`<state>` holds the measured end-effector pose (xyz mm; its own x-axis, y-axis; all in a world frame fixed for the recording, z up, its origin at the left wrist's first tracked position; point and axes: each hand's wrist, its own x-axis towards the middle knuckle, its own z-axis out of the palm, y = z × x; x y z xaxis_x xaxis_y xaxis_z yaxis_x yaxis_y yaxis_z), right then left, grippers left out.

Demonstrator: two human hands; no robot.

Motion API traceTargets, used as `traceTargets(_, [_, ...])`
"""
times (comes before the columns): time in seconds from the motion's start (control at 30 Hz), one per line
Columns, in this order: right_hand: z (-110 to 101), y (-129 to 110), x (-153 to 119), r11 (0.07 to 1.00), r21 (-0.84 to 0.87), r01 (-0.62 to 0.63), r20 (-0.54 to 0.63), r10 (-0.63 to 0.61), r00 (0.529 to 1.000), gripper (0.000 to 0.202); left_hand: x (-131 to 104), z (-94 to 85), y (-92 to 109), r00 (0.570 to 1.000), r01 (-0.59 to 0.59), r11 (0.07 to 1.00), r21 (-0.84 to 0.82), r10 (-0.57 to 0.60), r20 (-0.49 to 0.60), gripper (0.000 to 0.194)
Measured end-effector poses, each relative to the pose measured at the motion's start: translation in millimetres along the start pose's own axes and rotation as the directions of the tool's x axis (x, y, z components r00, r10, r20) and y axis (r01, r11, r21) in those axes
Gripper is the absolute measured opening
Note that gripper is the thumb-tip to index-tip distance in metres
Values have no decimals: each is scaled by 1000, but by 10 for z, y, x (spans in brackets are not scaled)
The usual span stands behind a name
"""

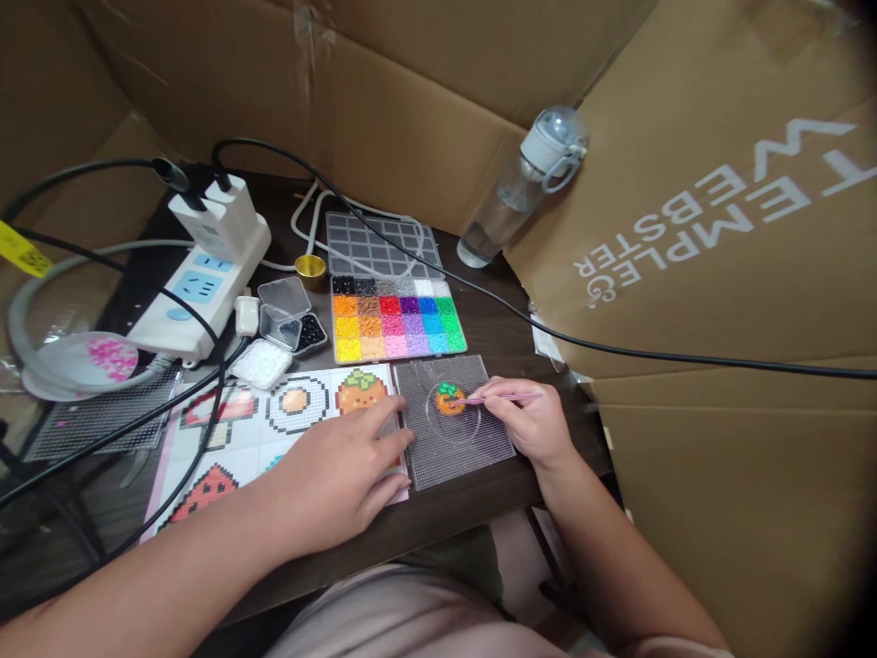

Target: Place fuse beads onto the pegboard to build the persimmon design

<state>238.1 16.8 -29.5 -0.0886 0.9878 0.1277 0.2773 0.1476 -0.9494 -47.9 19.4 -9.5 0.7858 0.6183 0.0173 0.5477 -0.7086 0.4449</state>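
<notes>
My right hand (531, 420) pinches a pair of pink tweezers (503, 397), whose tips reach the bead figure (450, 399) on the clear pegboard (438, 466). Orange beads form the figure's body and green ones its top; whether a bead sits between the tips is too small to tell. Lying with fingers spread, my left hand (349, 471) rests on the pattern sheet (250, 443) by the pegboard's left edge. Pixel pictures are printed on that sheet: an orange fruit with green leaves, an egg, a mushroom and a watermelon slice. Behind the pegboard stands the sorted bead box (399, 315), its lid folded back.
Small boxes of white beads (261, 363) and black beads (310, 334) stand left of the bead box. A power strip (198, 292) and black cables (329, 178) cross the left and back. A water bottle (521, 187) stands behind, against cardboard walls (719, 302).
</notes>
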Motion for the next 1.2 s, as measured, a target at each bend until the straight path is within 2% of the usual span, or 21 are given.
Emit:
traceTargets(0.83, [0, 4, -1, 999, 43, 10, 23, -11, 1000, 10, -7, 18, 1, 1000, -3, 1000, 16, 4, -17, 31])
traceTargets(1.2, [10, -7, -3, 1000, -3, -4, 11, 4, 1000, 11, -2, -5, 9, 1000, -2, 1000, 1, 2, -5, 30])
